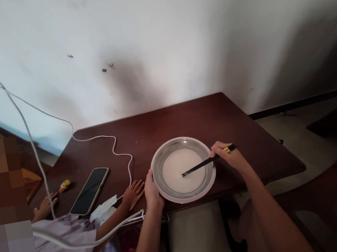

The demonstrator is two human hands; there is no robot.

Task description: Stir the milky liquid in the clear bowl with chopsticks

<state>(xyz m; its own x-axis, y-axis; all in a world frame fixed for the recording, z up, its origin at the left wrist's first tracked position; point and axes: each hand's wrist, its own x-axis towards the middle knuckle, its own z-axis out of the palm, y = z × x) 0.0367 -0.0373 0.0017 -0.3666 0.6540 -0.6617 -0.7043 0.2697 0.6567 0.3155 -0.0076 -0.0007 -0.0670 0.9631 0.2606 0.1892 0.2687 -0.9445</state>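
A round metal basin (158, 162) with a pale rim stands near the front edge of the dark table. Inside it lies a smooth, whitish liquid (175, 166). My left hand (152, 191) grips the basin's left rim, thumb on top and the other fingers hidden beneath or behind it. At the right rim, my right hand (227, 157) is closed around black chopsticks (200, 165) with yellow bands near their upper end. Their tips slant down to the left and touch the liquid near its middle.
Another person sits at my left, one hand (134, 194) flat on the table (168, 121) close to my left wrist. A phone (90, 191), a small yellow toy (65, 186), white tissue (105, 210) and a white cable (123, 153) lie on that side. A wall rises behind.
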